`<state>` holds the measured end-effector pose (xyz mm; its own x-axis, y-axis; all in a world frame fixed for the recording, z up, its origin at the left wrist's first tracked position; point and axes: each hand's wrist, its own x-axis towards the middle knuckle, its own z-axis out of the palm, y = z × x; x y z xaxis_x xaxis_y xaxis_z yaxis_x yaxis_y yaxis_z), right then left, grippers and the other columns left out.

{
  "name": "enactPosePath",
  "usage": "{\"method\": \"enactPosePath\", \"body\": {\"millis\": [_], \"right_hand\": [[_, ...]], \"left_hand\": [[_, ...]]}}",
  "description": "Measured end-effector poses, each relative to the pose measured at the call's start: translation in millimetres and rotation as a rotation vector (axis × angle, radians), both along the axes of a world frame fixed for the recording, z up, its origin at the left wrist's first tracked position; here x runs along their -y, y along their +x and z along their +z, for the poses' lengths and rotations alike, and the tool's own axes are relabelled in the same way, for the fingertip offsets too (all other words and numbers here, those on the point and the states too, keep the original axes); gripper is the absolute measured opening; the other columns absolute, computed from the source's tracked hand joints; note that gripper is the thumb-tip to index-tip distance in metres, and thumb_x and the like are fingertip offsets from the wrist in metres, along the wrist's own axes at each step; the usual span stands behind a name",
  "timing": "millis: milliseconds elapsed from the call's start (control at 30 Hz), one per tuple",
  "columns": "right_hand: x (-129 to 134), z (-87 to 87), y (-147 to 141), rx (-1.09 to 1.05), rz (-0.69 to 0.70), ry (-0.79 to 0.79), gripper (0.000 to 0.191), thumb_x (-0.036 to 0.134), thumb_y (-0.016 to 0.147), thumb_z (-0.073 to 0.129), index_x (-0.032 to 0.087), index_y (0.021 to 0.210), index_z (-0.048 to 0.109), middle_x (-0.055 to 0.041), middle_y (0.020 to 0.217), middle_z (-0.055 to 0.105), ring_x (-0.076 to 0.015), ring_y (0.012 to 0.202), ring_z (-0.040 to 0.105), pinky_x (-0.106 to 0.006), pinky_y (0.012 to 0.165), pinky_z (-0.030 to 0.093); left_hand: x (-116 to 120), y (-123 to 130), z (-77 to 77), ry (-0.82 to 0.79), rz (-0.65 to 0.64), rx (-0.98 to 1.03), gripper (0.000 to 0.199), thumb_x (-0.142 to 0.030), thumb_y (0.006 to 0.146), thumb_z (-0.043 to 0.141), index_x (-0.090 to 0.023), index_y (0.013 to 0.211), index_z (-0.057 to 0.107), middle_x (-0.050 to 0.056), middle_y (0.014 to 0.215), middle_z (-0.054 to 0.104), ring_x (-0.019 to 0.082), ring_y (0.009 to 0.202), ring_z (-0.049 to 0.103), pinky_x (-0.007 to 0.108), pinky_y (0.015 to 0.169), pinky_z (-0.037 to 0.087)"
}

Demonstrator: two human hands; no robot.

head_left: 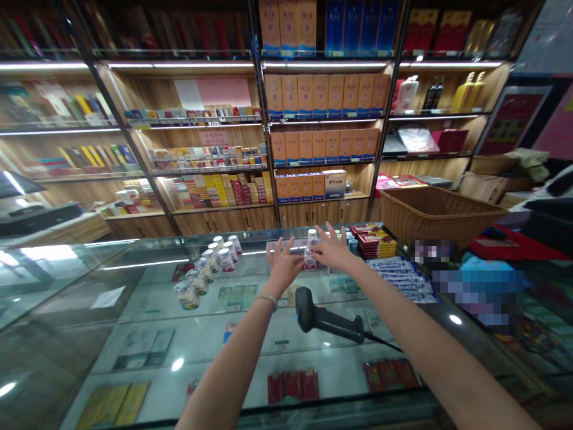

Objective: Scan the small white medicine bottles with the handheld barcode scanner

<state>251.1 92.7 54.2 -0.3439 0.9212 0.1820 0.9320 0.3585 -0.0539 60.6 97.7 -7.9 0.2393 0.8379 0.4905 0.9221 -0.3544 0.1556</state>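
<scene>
A small jar with a pale lid and a purple-and-white label (310,260) stands between my two hands on the glass counter (192,334). My left hand (285,267) pinches its left side with the fingertips, the other fingers spread upward. From the right, my right hand (335,249) touches the same jar with thumb and fingertip, its remaining fingers raised. Just behind is another small jar (312,236), partly covered by my right hand. Off to the left, several similar jars (226,260) form two slanting rows. Below my hands lies a black barcode scanner (333,321) with its cable running right.
Right of my hands are stacked red and yellow packs (373,242) and blue-and-white tube packs (403,278). A wicker basket (441,209) sits at the right rear. Flat packs (293,385) show beneath the glass. Stocked shelves (322,122) line the wall.
</scene>
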Motion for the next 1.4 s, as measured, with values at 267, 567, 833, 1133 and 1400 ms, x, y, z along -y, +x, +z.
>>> {"method": "enactPosePath", "body": {"millis": [267,567,833,1133,1400], "right_hand": [[8.4,-5.1,0.6,-0.041,0.011,0.060,0.026,0.044,0.094,0.064,0.037,0.116,0.075,-0.0044,0.169,0.027,-0.0391,0.156,0.012,-0.076,0.116,0.004],[0.5,-25.8,4.5,-0.103,0.078,0.303,0.020,0.039,0.087,0.073,0.035,0.106,0.078,-0.0036,0.164,0.038,-0.0382,0.154,0.019,-0.076,0.117,0.007],[-2.9,-36.3,-0.5,-0.141,0.109,0.464,0.011,0.029,0.086,0.074,0.031,0.095,0.079,-0.0018,0.162,0.042,-0.0371,0.155,0.020,-0.074,0.118,0.010],[5.9,-8.5,-5.3,-0.202,0.098,0.551,0.013,0.032,0.087,0.075,0.035,0.099,0.080,-0.0001,0.161,0.043,-0.0368,0.153,0.023,-0.072,0.118,0.011],[25.8,11.5,-17.0,-0.326,0.081,0.552,0.015,0.038,0.091,0.069,0.037,0.101,0.080,0.0021,0.162,0.041,-0.0345,0.153,0.023,-0.069,0.118,0.012]], "left_hand": [[3.1,-2.7,-3.2,-0.005,-0.005,0.038,0.014,-0.041,0.084,0.075,-0.039,0.096,0.082,-0.001,0.160,0.045,0.040,0.152,0.025,0.073,0.120,0.007],[-2.0,0.5,-17.8,-0.047,-0.029,0.065,0.009,-0.041,0.083,0.075,-0.037,0.088,0.082,0.000,0.160,0.046,0.040,0.152,0.026,0.074,0.119,0.004],[1.1,2.9,-16.5,-0.065,-0.032,0.067,0.009,-0.037,0.083,0.075,-0.033,0.084,0.083,0.000,0.161,0.044,0.041,0.153,0.022,0.074,0.120,0.004],[13.6,-5.2,18.1,-0.029,0.031,0.077,0.009,-0.039,0.084,0.076,-0.037,0.089,0.082,-0.003,0.162,0.041,0.040,0.153,0.022,0.076,0.118,0.008],[51.5,-19.8,51.8,-0.016,0.104,0.104,0.009,-0.041,0.083,0.077,-0.038,0.090,0.082,-0.004,0.162,0.041,0.038,0.153,0.024,0.073,0.120,0.010]]}}
